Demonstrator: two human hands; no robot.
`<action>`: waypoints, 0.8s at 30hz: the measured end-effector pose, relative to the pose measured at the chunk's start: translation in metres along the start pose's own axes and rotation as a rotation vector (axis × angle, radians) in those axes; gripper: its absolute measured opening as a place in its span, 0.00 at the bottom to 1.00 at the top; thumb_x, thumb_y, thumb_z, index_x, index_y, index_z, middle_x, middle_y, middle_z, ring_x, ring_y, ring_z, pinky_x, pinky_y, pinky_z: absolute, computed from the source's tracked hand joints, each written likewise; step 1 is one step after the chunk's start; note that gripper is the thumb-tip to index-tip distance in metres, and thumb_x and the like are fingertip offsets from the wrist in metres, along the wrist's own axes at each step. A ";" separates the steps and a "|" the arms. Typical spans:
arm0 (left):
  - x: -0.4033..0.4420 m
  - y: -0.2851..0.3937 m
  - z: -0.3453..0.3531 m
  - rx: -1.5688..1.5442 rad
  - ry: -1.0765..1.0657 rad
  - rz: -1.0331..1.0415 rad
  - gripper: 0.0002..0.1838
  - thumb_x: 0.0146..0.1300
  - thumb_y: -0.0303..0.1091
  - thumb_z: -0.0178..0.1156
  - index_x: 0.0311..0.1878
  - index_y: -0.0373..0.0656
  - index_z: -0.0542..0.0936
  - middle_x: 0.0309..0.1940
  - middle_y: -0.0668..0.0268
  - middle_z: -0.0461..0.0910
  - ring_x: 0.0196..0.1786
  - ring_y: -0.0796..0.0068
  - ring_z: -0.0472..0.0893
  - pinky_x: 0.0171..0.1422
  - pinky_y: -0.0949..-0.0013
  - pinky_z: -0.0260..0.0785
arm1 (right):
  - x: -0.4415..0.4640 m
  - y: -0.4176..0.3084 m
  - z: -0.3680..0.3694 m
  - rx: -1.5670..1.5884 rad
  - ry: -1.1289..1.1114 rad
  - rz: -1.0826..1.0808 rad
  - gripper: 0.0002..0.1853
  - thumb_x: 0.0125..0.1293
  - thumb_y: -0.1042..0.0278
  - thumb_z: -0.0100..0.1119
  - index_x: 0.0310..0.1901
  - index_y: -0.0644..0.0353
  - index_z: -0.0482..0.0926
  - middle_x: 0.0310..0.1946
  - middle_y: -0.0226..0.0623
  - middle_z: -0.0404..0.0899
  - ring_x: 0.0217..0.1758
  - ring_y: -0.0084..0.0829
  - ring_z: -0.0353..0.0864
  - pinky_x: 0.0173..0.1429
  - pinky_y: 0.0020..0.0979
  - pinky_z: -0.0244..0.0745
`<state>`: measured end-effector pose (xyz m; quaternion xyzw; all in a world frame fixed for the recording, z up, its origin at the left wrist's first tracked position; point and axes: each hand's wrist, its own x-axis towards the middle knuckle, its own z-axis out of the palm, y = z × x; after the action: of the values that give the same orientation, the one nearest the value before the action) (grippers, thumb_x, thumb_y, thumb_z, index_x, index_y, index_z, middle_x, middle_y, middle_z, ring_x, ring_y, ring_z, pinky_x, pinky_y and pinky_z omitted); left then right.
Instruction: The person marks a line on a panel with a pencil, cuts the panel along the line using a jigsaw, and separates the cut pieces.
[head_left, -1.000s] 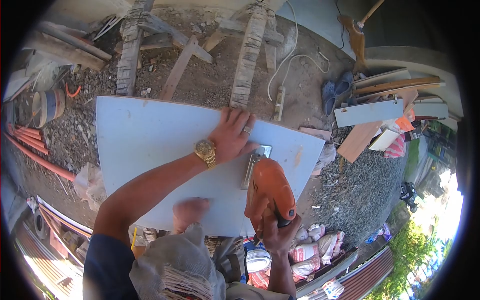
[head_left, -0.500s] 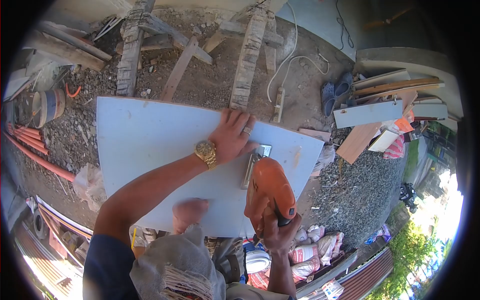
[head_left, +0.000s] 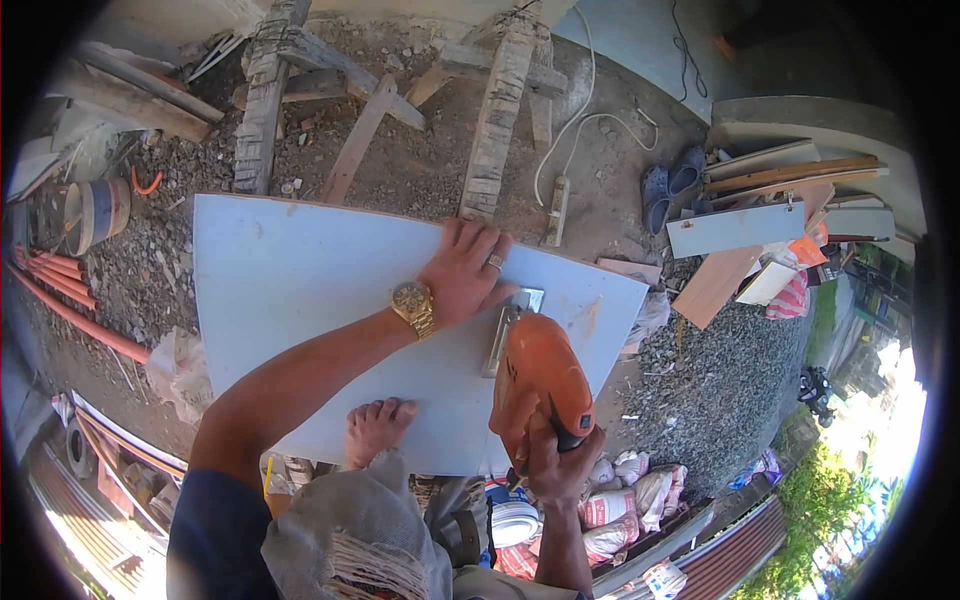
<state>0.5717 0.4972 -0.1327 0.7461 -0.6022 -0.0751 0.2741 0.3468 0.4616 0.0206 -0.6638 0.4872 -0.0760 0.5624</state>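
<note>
A pale board (head_left: 300,290) lies across wooden trestles. My left hand (head_left: 463,270), with a gold watch at the wrist and a ring, presses on its far edge, fingers bent over that edge and thumb beside the tool's metal base. My right hand (head_left: 558,460) is wrapped round the handle of an orange jigsaw (head_left: 545,375). The metal base plate (head_left: 497,345) of the jigsaw rests on the board; the blade is hidden. A bare foot (head_left: 378,430) stands on the board's near part.
Beyond the board are trestle beams (head_left: 495,130) and a power strip (head_left: 558,210) with a white cord. Blue clogs (head_left: 656,195) and stacked boards (head_left: 735,228) lie to the right, above gravel (head_left: 710,390). A bucket (head_left: 100,213) and orange pipes (head_left: 85,310) are on the left.
The foot's toes, blurred before, now show sharply and spread. A person's arm at the top right has mostly gone out of sight. Both my hands and the jigsaw have hardly moved.
</note>
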 end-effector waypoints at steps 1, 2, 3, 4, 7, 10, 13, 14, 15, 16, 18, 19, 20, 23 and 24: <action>0.000 0.000 0.000 0.000 0.000 0.000 0.33 0.60 0.54 0.63 0.54 0.30 0.76 0.55 0.51 0.72 0.61 0.52 0.68 0.66 0.47 0.59 | 0.000 0.000 0.000 0.002 -0.006 -0.003 0.07 0.61 0.71 0.57 0.30 0.67 0.75 0.12 0.31 0.73 0.12 0.21 0.74 0.15 0.24 0.65; 0.000 0.000 0.000 0.007 -0.005 0.006 0.33 0.60 0.54 0.63 0.54 0.30 0.76 0.55 0.51 0.72 0.60 0.52 0.68 0.66 0.47 0.59 | 0.000 0.000 0.000 0.002 -0.006 -0.004 0.07 0.61 0.71 0.57 0.30 0.67 0.75 0.12 0.31 0.73 0.12 0.21 0.74 0.15 0.24 0.65; 0.000 0.000 -0.001 0.014 -0.010 0.012 0.33 0.60 0.53 0.63 0.53 0.30 0.77 0.55 0.51 0.72 0.60 0.52 0.69 0.66 0.47 0.60 | 0.000 -0.001 0.001 0.000 0.001 -0.002 0.07 0.61 0.71 0.57 0.30 0.67 0.75 0.12 0.31 0.73 0.12 0.21 0.74 0.15 0.24 0.66; 0.001 0.000 -0.001 0.014 -0.009 0.012 0.33 0.60 0.53 0.63 0.53 0.30 0.77 0.55 0.51 0.72 0.60 0.52 0.69 0.66 0.47 0.60 | 0.001 -0.002 0.001 -0.002 0.009 0.000 0.07 0.61 0.71 0.57 0.31 0.67 0.76 0.13 0.32 0.74 0.12 0.21 0.74 0.15 0.24 0.66; 0.001 0.000 0.000 0.010 -0.001 0.017 0.33 0.60 0.53 0.63 0.53 0.29 0.76 0.54 0.52 0.73 0.60 0.53 0.69 0.66 0.47 0.60 | 0.002 -0.006 0.002 0.008 0.008 -0.012 0.07 0.62 0.71 0.57 0.31 0.67 0.75 0.13 0.32 0.74 0.13 0.21 0.75 0.16 0.24 0.67; 0.001 0.000 0.001 -0.003 -0.003 0.004 0.32 0.60 0.53 0.63 0.53 0.30 0.76 0.54 0.52 0.73 0.60 0.54 0.69 0.66 0.47 0.60 | 0.002 -0.002 0.001 0.000 0.013 -0.030 0.08 0.62 0.70 0.57 0.31 0.67 0.75 0.13 0.32 0.74 0.13 0.21 0.75 0.16 0.24 0.68; 0.001 -0.001 0.002 0.002 0.007 0.003 0.32 0.60 0.53 0.63 0.53 0.31 0.77 0.54 0.53 0.73 0.59 0.54 0.69 0.66 0.47 0.60 | 0.003 -0.005 0.002 0.001 0.021 -0.013 0.08 0.62 0.70 0.57 0.31 0.67 0.75 0.13 0.32 0.74 0.14 0.22 0.75 0.17 0.24 0.68; 0.002 -0.001 0.002 -0.001 0.009 -0.001 0.31 0.60 0.53 0.63 0.53 0.31 0.77 0.54 0.53 0.73 0.59 0.54 0.69 0.66 0.47 0.59 | 0.003 -0.005 0.002 0.001 0.021 -0.013 0.08 0.62 0.70 0.57 0.31 0.67 0.75 0.13 0.32 0.74 0.14 0.22 0.75 0.17 0.24 0.68; 0.002 -0.001 0.002 -0.003 0.011 -0.005 0.31 0.60 0.53 0.63 0.53 0.31 0.77 0.54 0.53 0.73 0.59 0.54 0.69 0.66 0.47 0.59 | 0.003 -0.005 0.002 0.002 0.021 -0.018 0.08 0.62 0.70 0.57 0.30 0.67 0.75 0.13 0.32 0.74 0.13 0.22 0.75 0.17 0.24 0.68; 0.001 -0.001 0.003 -0.004 0.012 -0.005 0.31 0.60 0.53 0.63 0.53 0.31 0.77 0.54 0.53 0.73 0.59 0.54 0.69 0.66 0.47 0.59 | 0.003 -0.004 0.002 0.004 0.020 -0.022 0.09 0.62 0.70 0.57 0.30 0.67 0.75 0.13 0.32 0.74 0.13 0.22 0.75 0.17 0.24 0.68; 0.002 -0.001 0.003 -0.008 0.017 -0.002 0.31 0.60 0.53 0.63 0.52 0.31 0.77 0.54 0.53 0.73 0.59 0.54 0.70 0.66 0.47 0.59 | 0.004 -0.002 0.001 -0.007 0.018 -0.034 0.09 0.62 0.70 0.57 0.29 0.67 0.75 0.13 0.32 0.74 0.13 0.21 0.75 0.17 0.24 0.67; 0.002 -0.001 0.003 -0.007 0.018 -0.003 0.31 0.60 0.53 0.63 0.52 0.31 0.77 0.54 0.53 0.73 0.59 0.54 0.70 0.66 0.47 0.59 | 0.004 -0.001 0.001 -0.016 0.016 -0.045 0.09 0.63 0.69 0.56 0.28 0.67 0.75 0.13 0.32 0.74 0.13 0.21 0.75 0.17 0.24 0.67; 0.002 -0.002 0.003 -0.008 0.019 0.010 0.29 0.63 0.52 0.60 0.53 0.31 0.77 0.52 0.53 0.73 0.58 0.54 0.69 0.66 0.46 0.59 | 0.005 -0.003 0.001 -0.016 0.016 -0.046 0.09 0.63 0.69 0.56 0.28 0.67 0.75 0.13 0.32 0.74 0.13 0.21 0.75 0.17 0.24 0.67; 0.002 -0.002 0.002 -0.008 0.021 0.022 0.28 0.65 0.50 0.58 0.52 0.31 0.78 0.50 0.53 0.73 0.58 0.54 0.68 0.66 0.46 0.58 | 0.006 -0.009 0.003 -0.019 0.007 -0.039 0.10 0.63 0.69 0.56 0.27 0.66 0.75 0.12 0.32 0.74 0.13 0.21 0.75 0.17 0.24 0.67; 0.002 -0.002 0.002 -0.006 0.022 0.021 0.27 0.65 0.50 0.58 0.52 0.31 0.78 0.49 0.54 0.73 0.58 0.54 0.68 0.66 0.46 0.58 | 0.006 -0.008 0.003 -0.006 0.016 -0.027 0.10 0.63 0.69 0.56 0.27 0.66 0.75 0.12 0.32 0.74 0.13 0.21 0.75 0.17 0.24 0.67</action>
<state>0.5728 0.4946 -0.1347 0.7397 -0.6066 -0.0662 0.2837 0.3565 0.4589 0.0235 -0.6715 0.4827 -0.0873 0.5554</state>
